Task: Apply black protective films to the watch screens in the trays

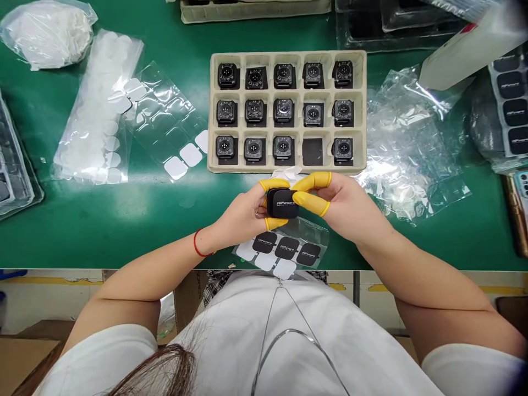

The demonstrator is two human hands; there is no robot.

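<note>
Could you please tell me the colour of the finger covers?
The finger covers are yellow, best seen in the head view.

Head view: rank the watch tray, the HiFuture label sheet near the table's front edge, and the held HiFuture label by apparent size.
1. Watch tray
2. HiFuture label sheet
3. Held HiFuture label, plainly the smallest

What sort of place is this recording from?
Likely an electronics assembly or packing workstation: a molded tray holds rows of smartwatch-like units, a sheet of black HiFuture labels lies near the edge of the green worktop, and the person wears yellow finger cots.
</note>
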